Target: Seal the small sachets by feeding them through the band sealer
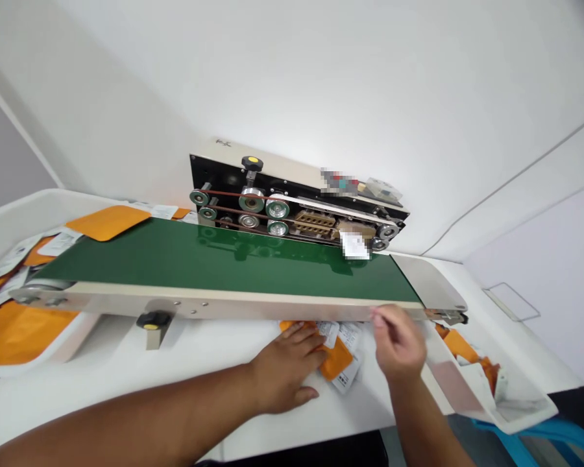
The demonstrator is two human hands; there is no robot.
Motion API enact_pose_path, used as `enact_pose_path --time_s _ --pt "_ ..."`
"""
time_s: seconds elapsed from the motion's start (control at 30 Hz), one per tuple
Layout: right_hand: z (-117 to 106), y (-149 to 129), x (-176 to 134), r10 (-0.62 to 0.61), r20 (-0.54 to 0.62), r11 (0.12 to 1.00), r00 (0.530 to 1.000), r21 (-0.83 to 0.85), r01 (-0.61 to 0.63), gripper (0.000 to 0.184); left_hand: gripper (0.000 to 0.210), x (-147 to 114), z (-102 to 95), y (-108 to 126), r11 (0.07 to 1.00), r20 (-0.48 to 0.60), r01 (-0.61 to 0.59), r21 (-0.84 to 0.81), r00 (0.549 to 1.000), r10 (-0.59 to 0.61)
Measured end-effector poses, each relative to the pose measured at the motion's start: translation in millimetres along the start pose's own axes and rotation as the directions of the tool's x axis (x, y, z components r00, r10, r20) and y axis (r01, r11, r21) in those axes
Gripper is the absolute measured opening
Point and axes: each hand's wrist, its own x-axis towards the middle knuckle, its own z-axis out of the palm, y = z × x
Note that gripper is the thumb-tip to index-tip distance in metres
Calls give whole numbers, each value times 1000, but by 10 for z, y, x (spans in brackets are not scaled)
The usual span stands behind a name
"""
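Note:
My left hand [292, 366] lies flat with its fingers spread on a small pile of orange and white packets [337, 360] on the white table. Its fingertips reach up to the front edge of the conveyor. My right hand [400, 342] is curled closed at the conveyor's front rail, to the right of the pile; nothing shows between its fingers. Behind both hands runs the green conveyor belt [214, 266] of a band sealing machine [292, 201]. A white packet [354, 245] sits at the right end of the sealer's rollers. An orange packet [109, 222] lies at the belt's left end.
A white bin [73, 340] with several orange and white packets stands under the belt's left end. Another white bin [525, 415] with packets is at the right. A black knob [153, 320] juts from the conveyor's front. Blue bars [555, 431] show at lower right.

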Motion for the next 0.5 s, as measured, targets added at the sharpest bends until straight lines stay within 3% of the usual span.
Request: enact_pose_path --time_s 0.1,0.27,0.37,0.5 --pt "132 21 -278 -128 232 989 964 101 107 31 58 -7 52 -51 1000 54 -3 14 999 2" --pt "298 104 -409 -84 299 995 951 78 63 24 37 22 31 -36 998 72 8 68 997 -13" --pt "325 107 -412 -47 364 996 930 93 14 22 44 39 -31 10 990 36 41 132 998 -47" --pt "327 87 -409 -62 408 990 911 138 6 23 59 57 -76 38 946 -15 219 237 975 -222"
